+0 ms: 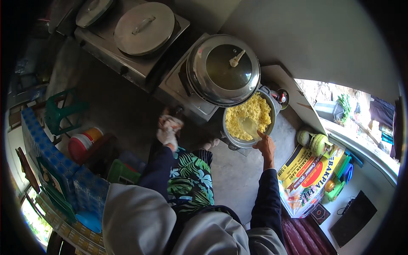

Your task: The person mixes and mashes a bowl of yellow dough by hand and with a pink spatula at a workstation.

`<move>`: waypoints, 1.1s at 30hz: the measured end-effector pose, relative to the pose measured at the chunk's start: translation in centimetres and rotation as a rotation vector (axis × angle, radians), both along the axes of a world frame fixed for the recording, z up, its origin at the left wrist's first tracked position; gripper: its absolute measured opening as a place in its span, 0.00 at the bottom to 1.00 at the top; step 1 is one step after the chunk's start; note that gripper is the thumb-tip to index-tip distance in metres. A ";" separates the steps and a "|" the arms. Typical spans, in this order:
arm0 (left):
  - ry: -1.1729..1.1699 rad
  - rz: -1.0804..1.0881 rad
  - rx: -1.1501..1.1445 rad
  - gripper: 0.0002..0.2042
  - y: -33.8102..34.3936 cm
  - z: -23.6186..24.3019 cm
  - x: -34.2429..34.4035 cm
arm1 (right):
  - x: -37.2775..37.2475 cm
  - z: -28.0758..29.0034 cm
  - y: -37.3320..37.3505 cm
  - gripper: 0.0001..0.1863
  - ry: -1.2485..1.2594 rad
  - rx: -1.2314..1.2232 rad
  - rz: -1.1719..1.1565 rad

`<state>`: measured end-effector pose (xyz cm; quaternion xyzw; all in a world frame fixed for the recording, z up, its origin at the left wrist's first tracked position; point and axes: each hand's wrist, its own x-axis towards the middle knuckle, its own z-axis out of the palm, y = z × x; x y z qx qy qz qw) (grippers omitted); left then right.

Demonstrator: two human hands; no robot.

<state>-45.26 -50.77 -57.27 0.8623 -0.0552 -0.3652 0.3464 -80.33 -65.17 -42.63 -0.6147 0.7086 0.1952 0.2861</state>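
Note:
My left hand (167, 135), in a pale glove, is closed on a crumpled cloth (171, 119) just below a dark stove knob. My right hand (263, 144) grips the handle of a translucent scoop (247, 125), whose bowl rests in yellow grainy food (238, 114) inside a metal pot (272, 103). The pot sits at the right, partly under the overhang of a large steel steamer (197, 72) with a glass-centred lid, which stands on the stove (170, 87).
A second stove (97, 46) bears lidded pots (127, 29). A green stool (59, 110), red tub (80, 148) and blue patterned table (55, 157) are at the left. A yellow box (304, 182), utensils and a window ledge (357, 153) are at the right.

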 end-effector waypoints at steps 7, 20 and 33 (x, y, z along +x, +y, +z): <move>-0.259 -0.191 -0.445 0.13 -9.4 -0.5 16.0 | 0.5 -1.5 -0.3 0.36 -0.001 -0.099 0.109; 0.532 -0.365 -0.254 0.27 -21.1 2.1 13.9 | 1.4 -0.1 0.7 0.32 0.138 -0.039 -0.053; 1.035 -0.759 0.083 0.09 -6.8 16.2 -2.2 | 4.5 -1.5 10.4 0.41 -0.121 -0.145 -0.471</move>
